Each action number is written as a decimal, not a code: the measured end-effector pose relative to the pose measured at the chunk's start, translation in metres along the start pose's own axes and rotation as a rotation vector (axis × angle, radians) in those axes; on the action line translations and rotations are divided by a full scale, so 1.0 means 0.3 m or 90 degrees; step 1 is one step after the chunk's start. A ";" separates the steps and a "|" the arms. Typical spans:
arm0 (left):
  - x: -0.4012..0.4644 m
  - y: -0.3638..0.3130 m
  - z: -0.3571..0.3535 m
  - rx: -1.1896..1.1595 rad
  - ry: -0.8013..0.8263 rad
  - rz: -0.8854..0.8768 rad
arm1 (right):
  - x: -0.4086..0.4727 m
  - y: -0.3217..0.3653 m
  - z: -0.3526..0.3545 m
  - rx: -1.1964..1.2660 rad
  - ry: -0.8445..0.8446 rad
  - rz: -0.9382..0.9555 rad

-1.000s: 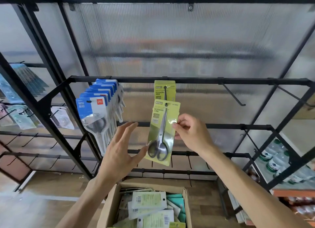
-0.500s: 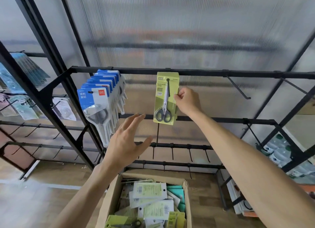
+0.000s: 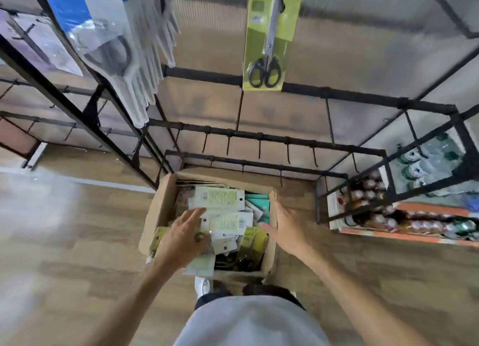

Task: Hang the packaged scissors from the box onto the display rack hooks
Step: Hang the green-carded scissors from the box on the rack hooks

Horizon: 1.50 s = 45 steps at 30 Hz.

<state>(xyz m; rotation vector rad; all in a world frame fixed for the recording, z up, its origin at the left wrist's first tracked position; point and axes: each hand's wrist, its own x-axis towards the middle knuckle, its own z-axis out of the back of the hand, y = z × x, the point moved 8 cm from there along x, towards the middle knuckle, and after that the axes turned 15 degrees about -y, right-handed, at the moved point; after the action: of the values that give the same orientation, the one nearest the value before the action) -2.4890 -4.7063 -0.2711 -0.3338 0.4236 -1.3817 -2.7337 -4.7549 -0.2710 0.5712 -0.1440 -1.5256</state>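
Observation:
A cardboard box (image 3: 153, 211) stands on the floor below me, filled with several packaged scissors (image 3: 225, 222) lying mostly back side up. My left hand (image 3: 184, 235) is down in the box's left part, fingers spread flat over the packs. My right hand (image 3: 283, 227) hovers open over the box's right edge and holds nothing. A green scissors pack (image 3: 267, 42) hangs from a hook on the black display rack (image 3: 337, 95) above the box. The view is blurred.
Blue-carded scissors packs (image 3: 111, 34) hang in a row at the upper left. Bare hooks (image 3: 259, 148) line the lower rack bars just behind the box. Bottled drinks (image 3: 414, 164) fill shelves at the right. Wooden floor lies to the left.
My right hand has let go of the green pack, which now hangs on the rack. Both hands have dropped to the box, and my view has tipped downward.

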 end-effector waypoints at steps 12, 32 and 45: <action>-0.287 0.379 -0.435 0.146 0.229 0.145 | -0.178 -0.152 -0.426 -0.090 0.228 -0.009; -0.120 0.539 -0.189 -0.435 -0.146 0.439 | -0.188 -0.090 -0.564 -0.136 0.309 0.076; -0.512 0.880 0.048 -0.426 -0.363 0.590 | 0.092 0.374 -0.913 -0.062 0.245 0.182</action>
<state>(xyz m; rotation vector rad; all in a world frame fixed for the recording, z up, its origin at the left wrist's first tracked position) -2.2731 -4.5123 -0.3674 -0.9128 0.4624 -0.1791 -2.5121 -4.7163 -0.4651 0.7226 0.1386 -1.1180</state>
